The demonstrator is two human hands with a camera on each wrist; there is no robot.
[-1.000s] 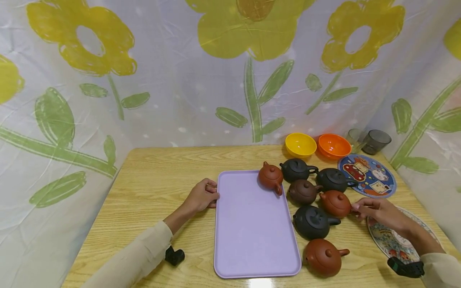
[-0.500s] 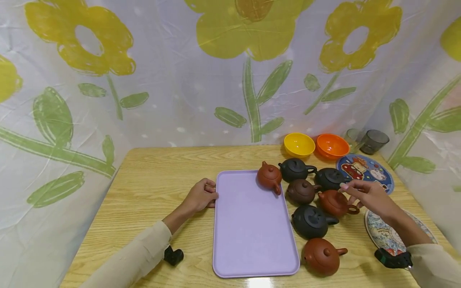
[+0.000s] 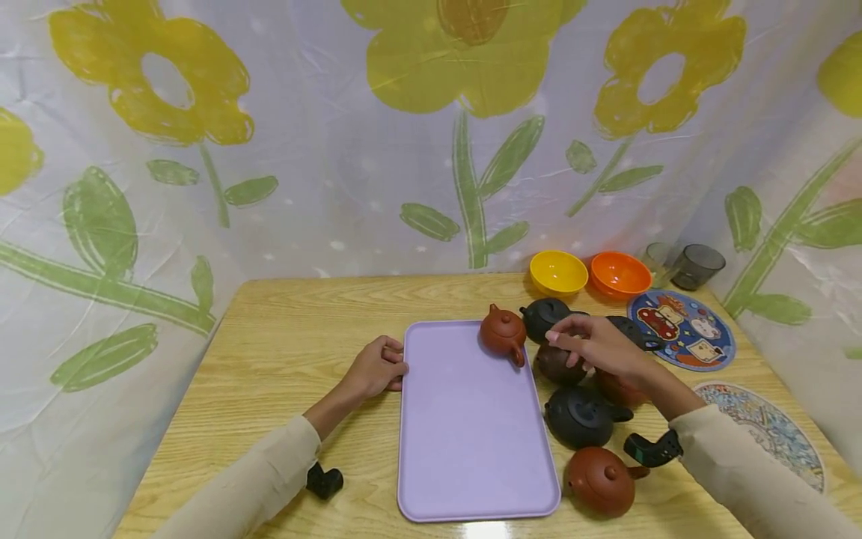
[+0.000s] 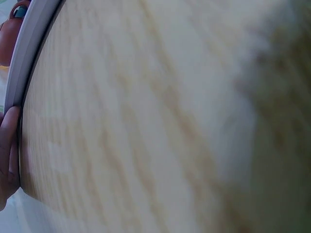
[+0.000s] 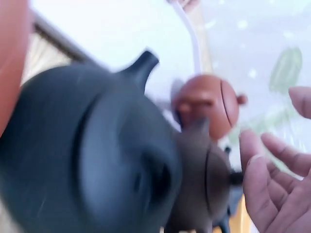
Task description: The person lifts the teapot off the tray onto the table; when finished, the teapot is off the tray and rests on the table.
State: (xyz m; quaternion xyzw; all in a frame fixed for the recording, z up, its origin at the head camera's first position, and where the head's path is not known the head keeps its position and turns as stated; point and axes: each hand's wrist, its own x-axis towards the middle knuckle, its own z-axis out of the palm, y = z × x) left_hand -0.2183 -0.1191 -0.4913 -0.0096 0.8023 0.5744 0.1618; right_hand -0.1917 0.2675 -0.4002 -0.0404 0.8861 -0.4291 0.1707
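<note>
A lilac tray [image 3: 471,442] lies on the wooden table, with one red-brown teapot [image 3: 503,331] on its far right corner. My left hand [image 3: 373,368] grips the tray's left rim; in the left wrist view its fingers [image 4: 10,131] meet the edge. With nothing in it, my right hand [image 3: 599,346] hovers over a dark brown teapot [image 3: 555,368], fingers loosely bent. That hand and forearm partly cover another red-brown teapot [image 3: 619,391] and a black teapot [image 3: 629,328]. A large black teapot [image 3: 579,419] stands nearer, and a red-brown teapot [image 3: 599,486] at the front.
Another black teapot [image 3: 541,318] sits behind the brown one. At the back right stand a yellow bowl [image 3: 559,273], an orange bowl [image 3: 621,275] and a grey glass [image 3: 699,266]. A blue round mat [image 3: 700,329] and a patterned round mat [image 3: 774,427] lie on the right.
My right hand has left the handle of the middle red-brown teapot, risen, and swung left over the teapots towards the tray. My left hand has stayed at the tray's rim.
</note>
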